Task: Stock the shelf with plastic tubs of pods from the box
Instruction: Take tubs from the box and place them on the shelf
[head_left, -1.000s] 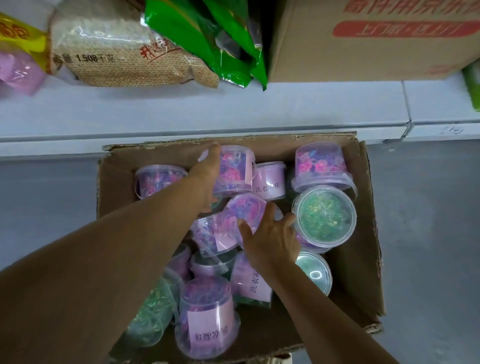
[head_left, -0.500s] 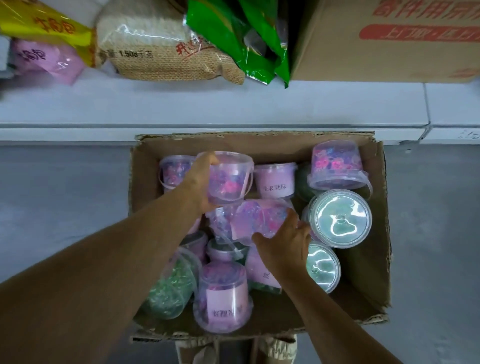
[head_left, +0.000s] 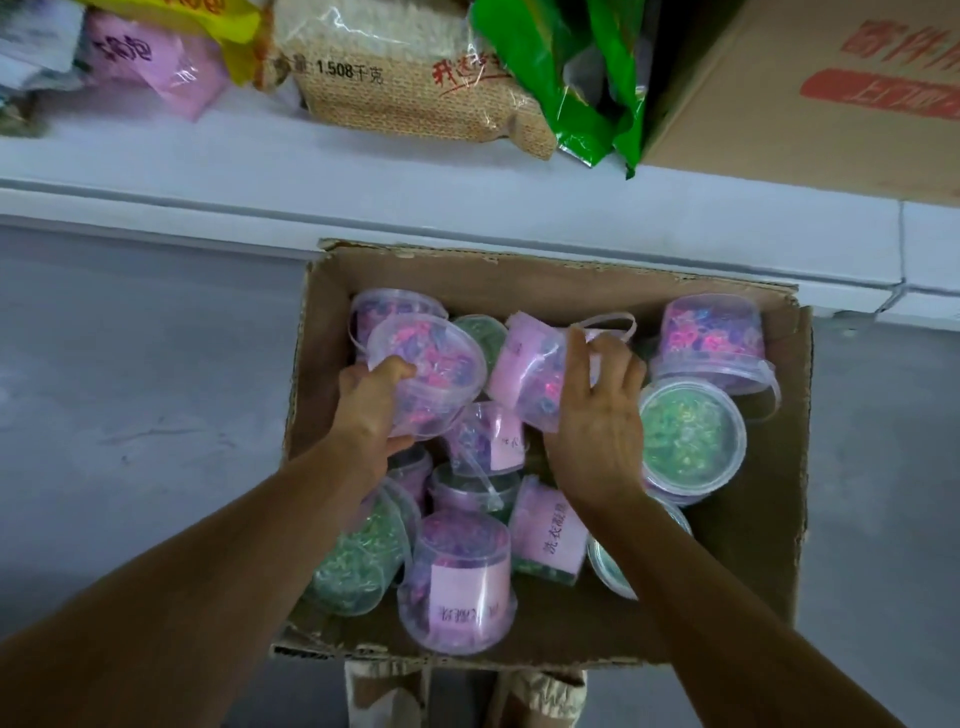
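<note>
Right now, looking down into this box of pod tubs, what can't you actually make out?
All in the head view:
- Tubs low in the cardboard box: how many, hidden under upper tubs and both arms.
- Tub in the left hand: its label, turned away.
- Tub in the right hand: its lid, covered by fingers.
- Brown carton on the shelf: its print, cut off by the top and right edges.

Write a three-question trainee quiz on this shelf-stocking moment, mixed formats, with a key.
1. True or false: the left hand grips a pink tub.
2. What does the right hand hold? A) a green bag B) a pink-labelled tub C) nothing
3. Fill in: the green tub with its lid facing up lies inside the ____, right of that hand.

Key: 1 true; 2 B; 3 cardboard box
</note>
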